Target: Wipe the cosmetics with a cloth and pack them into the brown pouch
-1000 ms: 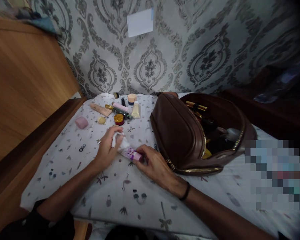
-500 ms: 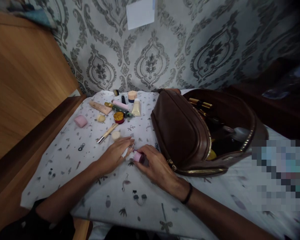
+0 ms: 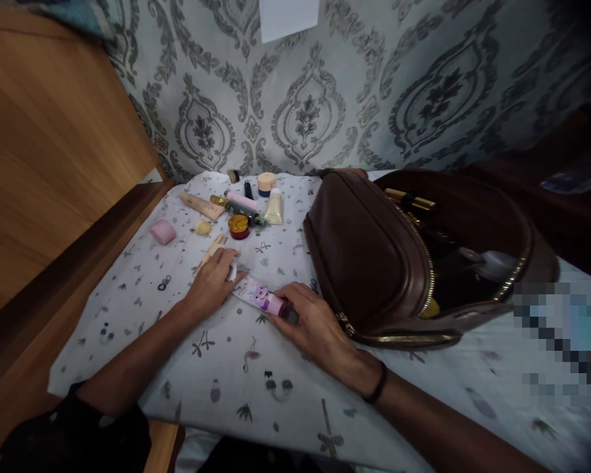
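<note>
A white and pink tube with a purple pattern [image 3: 259,295] lies slantwise just over the cloth, between my two hands. My right hand [image 3: 308,322] is closed on its purple cap end, thumb below and fingers above. At the other end my left hand [image 3: 211,279] has its fingers curled, thumb close to the tube. Something small and white [image 3: 233,269] shows at those fingertips, too covered to make out. Partly behind the left hand lies a beige tube with a silver cap [image 3: 213,247]. A brown zip bag [image 3: 369,263] stands open to the right of my right hand.
Behind my hands are a red jar with a gold lid [image 3: 238,227], a cream tube [image 3: 274,207], a dark green tube [image 3: 243,213], a beige tube [image 3: 201,205], a yellow sponge [image 3: 203,227] and a pink block [image 3: 163,232]. A patterned curtain [image 3: 305,98] hangs behind.
My left hand has drawn away to the left, and the patterned body of the tube has come into sight. My right hand stays on the cap end. The view has shifted slightly.
</note>
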`<state>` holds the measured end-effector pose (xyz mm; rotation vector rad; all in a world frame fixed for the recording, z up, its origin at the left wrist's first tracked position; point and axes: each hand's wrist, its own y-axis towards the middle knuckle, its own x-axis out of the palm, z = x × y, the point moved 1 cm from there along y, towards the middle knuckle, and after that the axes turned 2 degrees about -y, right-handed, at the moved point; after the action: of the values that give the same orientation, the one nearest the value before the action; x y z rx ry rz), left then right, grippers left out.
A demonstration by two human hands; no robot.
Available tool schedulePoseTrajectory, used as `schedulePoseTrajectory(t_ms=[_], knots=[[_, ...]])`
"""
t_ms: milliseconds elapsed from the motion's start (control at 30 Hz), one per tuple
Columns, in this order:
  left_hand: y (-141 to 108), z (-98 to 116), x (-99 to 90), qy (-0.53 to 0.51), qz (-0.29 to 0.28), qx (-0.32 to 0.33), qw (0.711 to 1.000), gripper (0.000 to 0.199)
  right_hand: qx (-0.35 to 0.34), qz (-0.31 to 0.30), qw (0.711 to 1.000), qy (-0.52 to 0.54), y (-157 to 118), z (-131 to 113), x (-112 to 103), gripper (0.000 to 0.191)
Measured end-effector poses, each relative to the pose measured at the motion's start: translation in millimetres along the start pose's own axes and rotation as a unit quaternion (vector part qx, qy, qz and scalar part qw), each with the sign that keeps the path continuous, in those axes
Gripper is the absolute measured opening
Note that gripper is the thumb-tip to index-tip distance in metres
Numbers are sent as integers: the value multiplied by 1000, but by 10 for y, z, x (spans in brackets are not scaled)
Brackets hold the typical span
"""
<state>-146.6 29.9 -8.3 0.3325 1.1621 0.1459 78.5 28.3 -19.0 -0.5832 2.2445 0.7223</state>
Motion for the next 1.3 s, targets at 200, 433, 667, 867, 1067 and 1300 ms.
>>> schedulePoseTrajectory(t_ms=[200, 433, 667, 867, 1067, 1300], knots=[[-40, 134, -19, -119, 31, 126, 984, 22, -42, 13, 999, -24, -22, 9, 24, 19], [-34, 239, -18, -156, -99, 189, 964, 27, -73, 21, 997, -32, -39, 21, 56, 18], [82, 32, -177, -113, -134, 77, 981, 28, -72, 18, 997, -21, -44, -1, 30, 17], [109, -41, -209, -227, -123, -32, 966, 35, -90, 59, 994, -24, -63, -26, 0, 19], [121, -76, -261, -369, -189, -83, 906, 43, -94, 84, 992, -28, -63, -6, -4, 18], [86, -35, -229, -424, -136, -127, 886, 40, -101, 97, 990, -13, -47, -12, -33, 17]])
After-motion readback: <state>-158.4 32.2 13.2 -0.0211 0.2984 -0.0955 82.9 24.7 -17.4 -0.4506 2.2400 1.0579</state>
